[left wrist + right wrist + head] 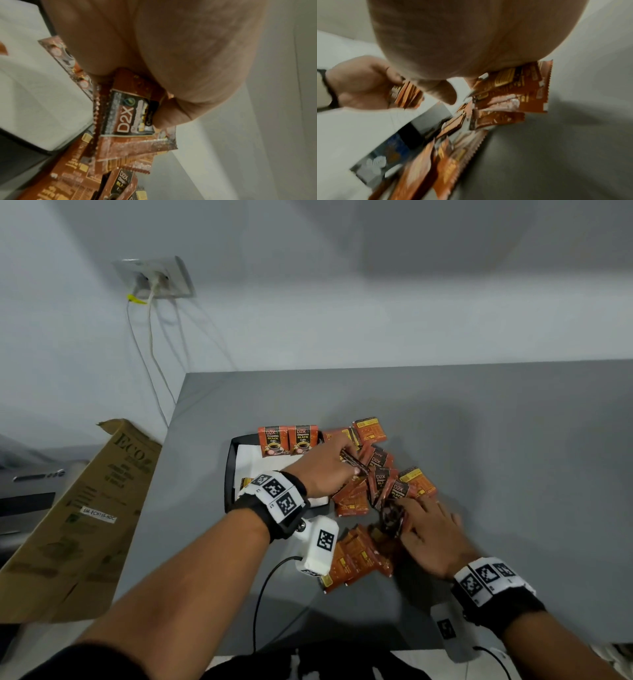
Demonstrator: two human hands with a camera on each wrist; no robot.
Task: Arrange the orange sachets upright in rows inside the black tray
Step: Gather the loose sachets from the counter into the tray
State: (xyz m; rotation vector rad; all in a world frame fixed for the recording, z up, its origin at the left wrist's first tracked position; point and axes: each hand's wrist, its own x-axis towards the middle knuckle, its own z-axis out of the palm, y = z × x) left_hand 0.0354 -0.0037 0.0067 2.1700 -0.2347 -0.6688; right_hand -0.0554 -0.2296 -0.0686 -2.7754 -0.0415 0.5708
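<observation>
The black tray (228, 474) with a white liner lies left of centre on the grey table. Two orange sachets (273, 440) (302, 438) stand upright along its far edge. My left hand (349, 462) hovers over the tray's right side and pinches a small stack of sachets (354, 463); the left wrist view shows a D2X sachet (130, 116) held between thumb and fingers. A loose pile of sachets (383, 484) lies right of the tray. My right hand (404, 517) lies spread on the pile, its fingers touching a dark sachet (390, 518).
A flattened cardboard box (85, 508) leans beyond the table's left edge. A wall socket (157, 278) with cables hangs behind it. A black cable (267, 587) runs from my left wrist toward the near edge. Bare grey tabletop (513, 440) stretches to the right.
</observation>
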